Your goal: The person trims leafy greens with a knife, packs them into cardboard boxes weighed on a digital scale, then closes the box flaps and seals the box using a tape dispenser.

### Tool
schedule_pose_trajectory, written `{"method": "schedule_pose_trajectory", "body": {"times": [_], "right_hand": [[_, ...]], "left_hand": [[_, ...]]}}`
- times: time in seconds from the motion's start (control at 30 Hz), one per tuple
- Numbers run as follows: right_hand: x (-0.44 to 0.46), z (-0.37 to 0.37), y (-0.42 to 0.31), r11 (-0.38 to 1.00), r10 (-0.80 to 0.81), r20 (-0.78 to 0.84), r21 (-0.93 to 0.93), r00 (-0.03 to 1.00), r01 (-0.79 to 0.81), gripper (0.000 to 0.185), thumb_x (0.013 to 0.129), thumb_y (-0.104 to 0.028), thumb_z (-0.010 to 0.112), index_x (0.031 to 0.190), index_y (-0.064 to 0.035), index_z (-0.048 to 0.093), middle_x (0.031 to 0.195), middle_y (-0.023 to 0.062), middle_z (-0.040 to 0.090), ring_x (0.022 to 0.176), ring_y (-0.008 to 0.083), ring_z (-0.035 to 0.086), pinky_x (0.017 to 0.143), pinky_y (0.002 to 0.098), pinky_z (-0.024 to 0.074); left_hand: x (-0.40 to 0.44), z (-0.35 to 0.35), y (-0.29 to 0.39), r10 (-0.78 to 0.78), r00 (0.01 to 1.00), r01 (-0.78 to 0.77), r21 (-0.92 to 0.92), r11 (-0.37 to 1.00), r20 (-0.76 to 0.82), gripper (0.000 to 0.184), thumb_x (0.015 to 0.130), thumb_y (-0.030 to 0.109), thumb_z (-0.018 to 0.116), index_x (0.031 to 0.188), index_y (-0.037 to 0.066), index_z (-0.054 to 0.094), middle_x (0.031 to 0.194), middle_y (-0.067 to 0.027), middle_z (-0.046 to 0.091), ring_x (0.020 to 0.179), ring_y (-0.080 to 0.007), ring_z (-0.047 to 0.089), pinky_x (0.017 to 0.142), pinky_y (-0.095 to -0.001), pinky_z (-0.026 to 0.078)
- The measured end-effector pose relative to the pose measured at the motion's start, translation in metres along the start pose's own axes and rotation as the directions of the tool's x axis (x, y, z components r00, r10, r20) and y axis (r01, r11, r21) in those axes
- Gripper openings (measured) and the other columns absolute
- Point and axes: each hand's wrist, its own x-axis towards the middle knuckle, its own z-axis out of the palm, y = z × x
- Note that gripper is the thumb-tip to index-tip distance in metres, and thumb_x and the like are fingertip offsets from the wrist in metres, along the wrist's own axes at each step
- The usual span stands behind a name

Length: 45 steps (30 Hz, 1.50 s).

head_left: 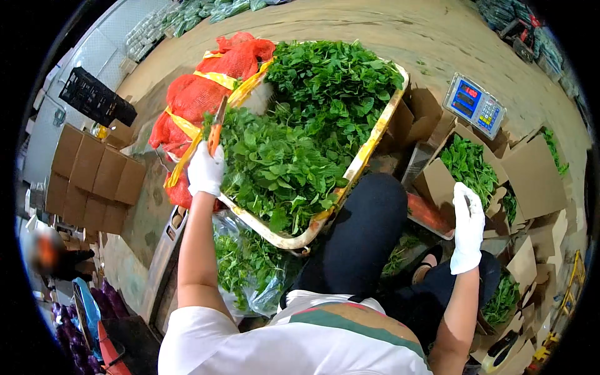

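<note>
Head view: grips an orange-handled tool [215, 134] in the left hand [207, 169], with gloved fingers wrapped round the handle, at the left edge of the white-rimmed tub [294, 242]. With leafy greens [281, 162] piled in the tub, from its far right corner down to its near edge; with red mesh sacks [194, 100] along its left edge. Holds the right hand [467, 228] raised, well apart from the tub's right edge, near an open cardboard box [436, 187] of greens, with fingers extended and close together; cannot tell whether pinching anything.
</note>
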Motion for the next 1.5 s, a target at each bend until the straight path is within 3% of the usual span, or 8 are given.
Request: {"method": "schedule_pose_trajectory", "body": {"times": [0.3,0.4,0.6,0.87,1.17,1.3,1.33,1.5], "right_hand": [[-0.035,-0.038,-0.022,0.974,0.182,-0.174,0.167,0.968,-0.153,0.025,0.084,-0.012,0.057,0.107,-0.0021,0.057,0.104,0.0067,0.059,0.092,0.0137,0.055,0.085,0.0263,0.0422],[-0.102,-0.086,-0.059,0.983,0.052,-0.479,0.181,0.877,0.040,0.028,0.082,-0.007,0.057,0.109,-0.0009,0.055,0.107,0.0083,0.058,0.095,0.0148,0.055,0.082,0.0282,0.0447],[-0.239,-0.237,-0.076,0.981,-0.001,-0.874,-0.095,0.485,-0.170,0.028,0.081,-0.015,0.059,0.106,-0.0027,0.056,0.091,0.0052,0.062,0.069,0.0102,0.057,0.062,0.0195,0.0425],[-0.506,-0.192,-0.049,0.890,0.203,-0.910,0.325,-0.361,-0.320,0.008,0.078,-0.014,0.063,0.082,-0.0081,0.059,0.070,-0.0006,0.059,0.055,0.0068,0.051,0.050,0.0189,0.0386],[-0.721,-0.019,0.091,-0.180,-0.112,-0.861,0.509,-0.497,-0.841,0.017,0.074,-0.016,0.050,0.072,-0.0026,0.060,0.070,0.0162,0.061,0.068,0.0261,0.062,0.061,0.0341,0.0468],[-0.755,0.025,0.157,-0.030,0.257,-0.607,0.772,-0.752,-0.634,0.028,0.077,-0.032,0.059,0.068,-0.0057,0.061,0.060,0.0112,0.058,0.057,0.0215,0.060,0.048,0.0382,0.0441],[-0.711,0.030,0.143,0.425,0.436,-0.341,0.894,-0.833,-0.143,0.038,0.079,-0.043,0.057,0.078,-0.0052,0.060,0.060,0.0092,0.056,0.051,0.0214,0.056,0.042,0.0365,0.0415],[-0.644,0.023,0.179,0.304,0.754,-0.068,0.918,-0.653,0.255,0.058,0.076,-0.044,0.058,0.113,-0.0014,0.046,0.097,0.0230,0.056,0.074,0.0356,0.059,0.056,0.0480,0.0498]], "left_hand": [[-0.006,0.003,0.030,-0.084,0.764,-0.162,0.317,0.934,0.639,0.042,0.074,0.044,0.056,0.086,0.004,0.064,0.088,-0.0178,0.063,0.083,-0.0318,0.061,0.075,-0.0395,0.047],[0.022,-0.022,0.051,0.181,0.756,-0.134,-0.123,0.983,0.629,0.050,0.079,0.031,0.058,0.111,-0.006,0.051,0.102,-0.0199,0.060,0.091,-0.0262,0.058,0.077,-0.0364,0.046],[0.159,0.058,0.101,0.606,0.687,-0.150,-0.738,0.657,0.400,0.039,0.091,0.020,0.045,0.126,0.005,0.040,0.128,-0.0115,0.041,0.114,-0.0191,0.043,0.093,-0.0313,0.037],[0.070,0.016,0.309,0.991,-0.031,-0.715,-0.695,0.070,0.131,0.040,0.089,0.009,0.045,0.129,0.005,0.039,0.129,-0.0110,0.042,0.112,-0.0204,0.043,0.096,-0.0300,0.034],[-0.053,-0.088,0.334,0.938,-0.348,-0.681,-0.686,-0.257,-0.005,0.027,0.079,0.005,0.060,0.105,-0.002,0.057,0.104,-0.0144,0.059,0.092,-0.0228,0.057,0.086,-0.0330,0.045],[0.024,0.007,0.338,0.937,-0.294,-0.680,-0.730,-0.066,0.190,0.040,0.088,0.006,0.047,0.128,0.006,0.042,0.119,-0.0049,0.049,0.096,-0.0142,0.047,0.087,-0.0252,0.038],[0.022,0.005,0.340,0.923,-0.239,-0.693,-0.719,0.056,0.302,0.040,0.088,0.007,0.047,0.127,0.005,0.042,0.122,-0.0067,0.049,0.100,-0.0143,0.047,0.089,-0.0255,0.037],[0.002,0.001,0.348,0.912,-0.253,-0.554,-0.821,0.138,0.324,0.040,0.087,0.009,0.049,0.126,0.000,0.042,0.124,-0.0087,0.048,0.109,-0.0154,0.044,0.094,-0.0276,0.033]]}}
